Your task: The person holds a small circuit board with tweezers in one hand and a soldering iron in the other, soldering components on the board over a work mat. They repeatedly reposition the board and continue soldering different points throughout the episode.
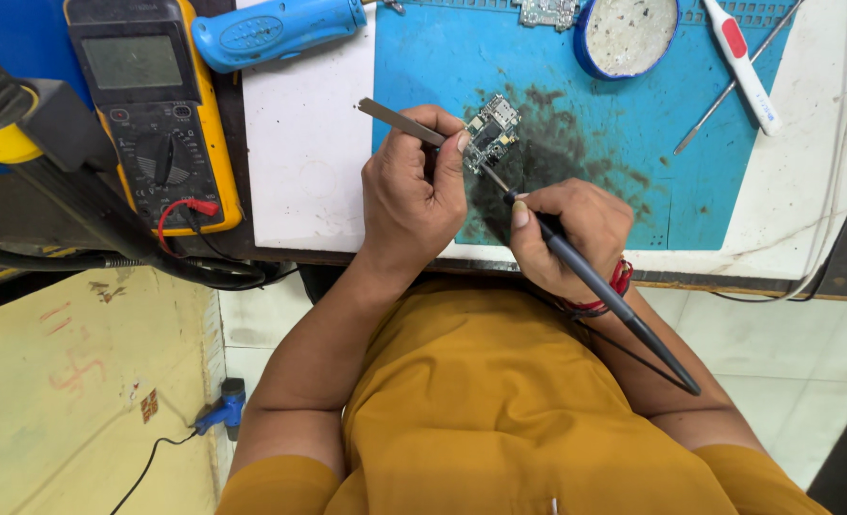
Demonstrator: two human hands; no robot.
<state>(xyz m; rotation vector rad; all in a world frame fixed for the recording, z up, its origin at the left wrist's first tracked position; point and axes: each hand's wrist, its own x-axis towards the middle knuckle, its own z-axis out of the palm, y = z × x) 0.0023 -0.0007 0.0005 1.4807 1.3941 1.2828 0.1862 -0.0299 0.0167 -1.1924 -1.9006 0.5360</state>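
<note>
The small circuit board [491, 133] is being held on the scorched patch of the blue work mat [624, 133], toward that mat's left edge. It is being steadied by the left hand [412, 186], whose fingers are pinching metal tweezers [400, 121] against it. A soldering iron [586, 277] is being gripped pen-fashion by the right hand [571, 229], fingers pressed together round the shaft, tip at the board's lower edge. For clean work, the tip is best being applied briefly while the board is being kept motionless
</note>
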